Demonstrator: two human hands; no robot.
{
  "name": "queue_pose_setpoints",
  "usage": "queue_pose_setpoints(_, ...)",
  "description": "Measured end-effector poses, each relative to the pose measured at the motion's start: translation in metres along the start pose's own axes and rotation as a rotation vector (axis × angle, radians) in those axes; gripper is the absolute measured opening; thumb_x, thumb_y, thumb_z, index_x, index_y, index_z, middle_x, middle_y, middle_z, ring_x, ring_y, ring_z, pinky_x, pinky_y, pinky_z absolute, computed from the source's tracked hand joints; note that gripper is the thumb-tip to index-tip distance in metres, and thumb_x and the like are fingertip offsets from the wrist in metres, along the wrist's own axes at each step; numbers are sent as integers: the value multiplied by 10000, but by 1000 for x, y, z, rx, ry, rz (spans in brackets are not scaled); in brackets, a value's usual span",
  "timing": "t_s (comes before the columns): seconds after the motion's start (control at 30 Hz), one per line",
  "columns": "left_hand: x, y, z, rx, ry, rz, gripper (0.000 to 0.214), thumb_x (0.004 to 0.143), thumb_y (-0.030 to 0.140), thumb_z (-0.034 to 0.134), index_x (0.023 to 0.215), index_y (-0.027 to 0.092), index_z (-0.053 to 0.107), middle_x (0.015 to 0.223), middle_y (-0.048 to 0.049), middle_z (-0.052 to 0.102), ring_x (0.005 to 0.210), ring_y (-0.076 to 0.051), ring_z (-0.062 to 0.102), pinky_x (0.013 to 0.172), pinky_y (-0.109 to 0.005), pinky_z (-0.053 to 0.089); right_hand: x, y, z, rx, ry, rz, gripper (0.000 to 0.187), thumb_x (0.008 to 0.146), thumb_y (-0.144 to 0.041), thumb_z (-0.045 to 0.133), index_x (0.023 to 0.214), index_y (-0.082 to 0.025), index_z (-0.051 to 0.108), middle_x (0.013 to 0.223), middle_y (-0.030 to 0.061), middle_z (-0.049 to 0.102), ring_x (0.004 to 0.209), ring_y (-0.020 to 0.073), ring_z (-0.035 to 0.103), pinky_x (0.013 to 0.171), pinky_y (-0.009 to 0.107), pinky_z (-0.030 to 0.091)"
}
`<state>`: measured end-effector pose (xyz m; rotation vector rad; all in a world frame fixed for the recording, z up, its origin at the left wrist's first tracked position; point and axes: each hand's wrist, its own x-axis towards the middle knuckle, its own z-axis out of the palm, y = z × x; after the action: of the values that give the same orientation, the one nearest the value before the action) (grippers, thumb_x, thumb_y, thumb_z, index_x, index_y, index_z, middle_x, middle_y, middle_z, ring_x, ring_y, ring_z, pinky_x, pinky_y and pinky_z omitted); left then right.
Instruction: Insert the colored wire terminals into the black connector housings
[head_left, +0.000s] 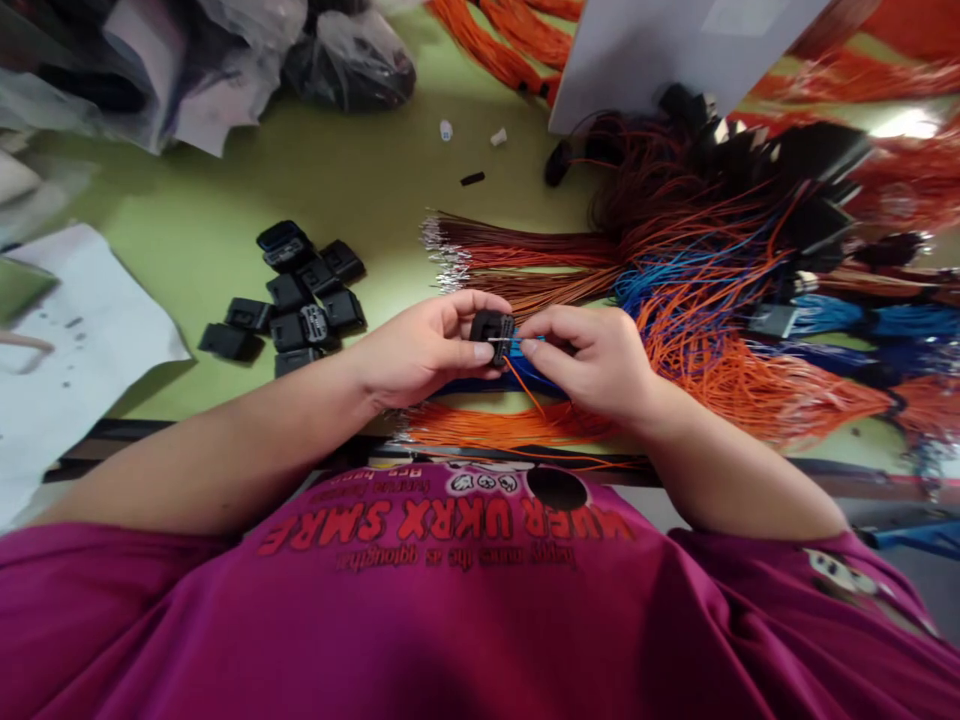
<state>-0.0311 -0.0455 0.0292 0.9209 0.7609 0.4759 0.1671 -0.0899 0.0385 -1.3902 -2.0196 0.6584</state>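
Note:
My left hand (pixel 420 345) is closed round a small black connector housing (pixel 491 328), held just above the green table near its front edge. My right hand (pixel 589 355) pinches the metal tip of an orange wire (pixel 521 383) against the housing's right face. The wire trails down from my fingers toward an orange bundle (pixel 495 425) lying below my hands. A blue wire bundle (pixel 540 378) lies partly hidden under my right hand.
A pile of several black connector housings (pixel 296 300) sits left of my hands. Brown, orange and blue wire bundles (pixel 675 270) fan out to the right. White paper (pixel 67 350) lies at left, plastic bags (pixel 225 60) at the back, a grey board (pixel 660 50) behind.

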Motion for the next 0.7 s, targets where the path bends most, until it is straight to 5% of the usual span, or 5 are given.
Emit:
queue_pose_setpoints(0.2,0,0,-3,-67,-23,-16,482,645,100,713,1093,166,548,850,-15,633,693,-117,637,694,-279,548,-6,-4,-6,-203,17,-120,230,861,-239,468,817,-185,687,710,27,645,633,125,547,649,262,398)
queue_pose_setpoints(0.7,0,-4,-5,-56,-28,-21,446,685,75,685,1093,156,523,817,-2,629,671,-97,639,659,-234,542,-10,-1,0,-434,-63,-257,295,883,-254,430,715,-168,657,620,11,601,576,113,481,590,261,296)
